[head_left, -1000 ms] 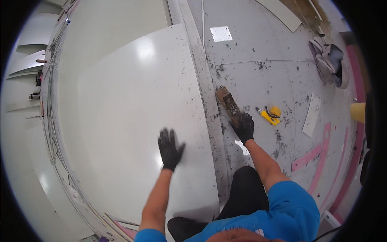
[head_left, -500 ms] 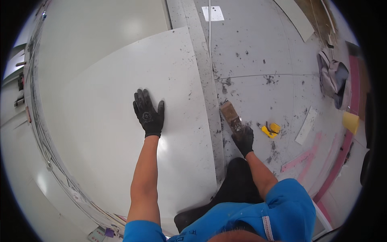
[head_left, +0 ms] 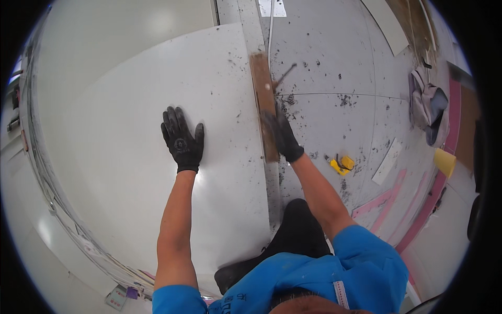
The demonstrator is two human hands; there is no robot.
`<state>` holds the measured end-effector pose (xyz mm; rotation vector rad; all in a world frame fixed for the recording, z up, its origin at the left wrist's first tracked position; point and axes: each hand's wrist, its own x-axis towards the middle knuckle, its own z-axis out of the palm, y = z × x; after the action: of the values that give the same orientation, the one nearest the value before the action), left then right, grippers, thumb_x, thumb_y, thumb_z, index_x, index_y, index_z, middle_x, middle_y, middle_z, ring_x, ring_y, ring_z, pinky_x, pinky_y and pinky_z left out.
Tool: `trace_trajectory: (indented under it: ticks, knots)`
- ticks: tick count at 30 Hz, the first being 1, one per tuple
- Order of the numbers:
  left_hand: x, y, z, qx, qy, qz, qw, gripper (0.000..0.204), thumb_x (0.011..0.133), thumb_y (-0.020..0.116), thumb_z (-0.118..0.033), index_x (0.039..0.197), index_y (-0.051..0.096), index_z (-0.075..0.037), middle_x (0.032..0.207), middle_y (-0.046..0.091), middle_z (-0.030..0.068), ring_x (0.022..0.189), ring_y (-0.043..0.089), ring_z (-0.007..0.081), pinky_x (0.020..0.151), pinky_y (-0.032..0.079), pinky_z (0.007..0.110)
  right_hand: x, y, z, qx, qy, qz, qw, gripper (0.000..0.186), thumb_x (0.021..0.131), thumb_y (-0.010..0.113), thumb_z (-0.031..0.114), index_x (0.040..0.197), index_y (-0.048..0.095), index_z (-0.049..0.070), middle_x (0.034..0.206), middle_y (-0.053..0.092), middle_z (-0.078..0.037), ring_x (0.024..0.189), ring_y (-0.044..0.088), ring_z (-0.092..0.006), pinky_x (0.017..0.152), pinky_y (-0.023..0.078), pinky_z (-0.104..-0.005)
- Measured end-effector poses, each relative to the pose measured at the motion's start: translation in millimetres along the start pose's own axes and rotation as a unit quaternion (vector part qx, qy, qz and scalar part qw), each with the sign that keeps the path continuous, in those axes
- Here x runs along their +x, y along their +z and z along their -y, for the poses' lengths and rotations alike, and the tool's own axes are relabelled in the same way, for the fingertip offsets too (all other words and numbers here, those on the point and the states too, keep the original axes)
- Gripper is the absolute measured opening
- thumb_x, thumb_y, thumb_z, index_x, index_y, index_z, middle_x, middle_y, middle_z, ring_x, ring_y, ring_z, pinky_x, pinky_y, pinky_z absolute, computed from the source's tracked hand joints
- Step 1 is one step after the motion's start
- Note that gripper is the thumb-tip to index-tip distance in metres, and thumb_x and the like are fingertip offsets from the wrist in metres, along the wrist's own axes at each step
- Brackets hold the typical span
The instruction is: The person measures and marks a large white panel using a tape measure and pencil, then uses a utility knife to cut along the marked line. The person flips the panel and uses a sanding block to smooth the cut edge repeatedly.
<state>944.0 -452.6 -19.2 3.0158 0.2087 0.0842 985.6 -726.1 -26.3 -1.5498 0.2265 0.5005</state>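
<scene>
My left hand (head_left: 181,140), in a black work glove, lies flat with fingers spread on a large white sheet (head_left: 219,193). At the sheet's right edge, my right hand (head_left: 282,133), also gloved in black, grips the rear part of a long brown wooden hand plane (head_left: 261,78). The plane lies lengthwise along that edge, with a thin handle-like piece sticking out to its right. Its underside and blade are hidden. Dark shavings lie scattered on the sheet and on the grey surface (head_left: 324,123) beside it.
A yellow and black tool (head_left: 342,165) lies right of my right forearm. Farther right are a white strip (head_left: 387,161), pink strips (head_left: 389,201), a grey bag (head_left: 429,104) and a yellow block (head_left: 444,162). A white cord (head_left: 271,31) runs along the far end of the sheet's edge.
My right hand has moved forward and slightly left with the plane, from beside my knee to along the sheet's edge. My left hand stays flat on the sheet.
</scene>
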Motion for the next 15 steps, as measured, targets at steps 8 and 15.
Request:
trace_trajectory:
  ticks: [8,15]
  knots:
    - [0.6,-6.5,-4.3,-0.013,-0.006,0.004,1.0,0.07,0.095,0.052,-0.04,0.151,0.029,-0.004,0.157,0.028,0.0176,0.147,0.024,0.0334,0.118,0.018,0.048,164.2,-6.1,54.2,-0.043,-0.082,-0.012,0.996,0.062,0.095,0.058,0.05,0.125,0.054,-0.005,0.108,0.064,-0.013,0.099,0.058,-0.0174,0.089,0.047,-0.033]
    - [-3.9,-7.7,-4.3,-0.003,-0.01,0.002,1.0,0.071,0.096,0.047,-0.05,0.149,0.032,-0.004,0.156,0.029,0.0182,0.146,0.025,0.0341,0.118,0.02,0.048,190.7,-4.0,65.7,-0.021,-0.094,0.028,0.995,0.066,0.094,0.058,0.054,0.12,0.057,-0.006,0.105,0.064,-0.011,0.095,0.058,-0.0148,0.086,0.047,-0.0308]
